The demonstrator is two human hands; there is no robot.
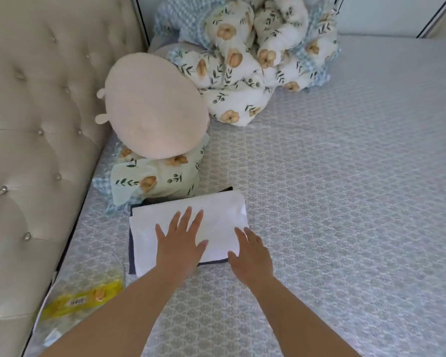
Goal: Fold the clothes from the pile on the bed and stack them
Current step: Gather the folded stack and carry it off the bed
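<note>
A folded white garment (216,215) lies on top of a folded dark navy garment (131,253), whose edges show at the left, back and front. The small stack sits on the bed near the headboard. My left hand (182,240) lies flat on the white garment with its fingers spread. At the stack's right front corner, my right hand (250,253) rests with straight fingers on the white cloth's edge. Neither hand holds anything.
A round beige plush cushion (152,106) leans on a floral pillow (160,181) just behind the stack. A bunched floral and blue-checked quilt (255,52) fills the far corner. The tufted headboard (36,124) runs along the left. A clear plastic bag with a yellow label (85,297) lies front left. Patterned mattress (345,202) stretches right.
</note>
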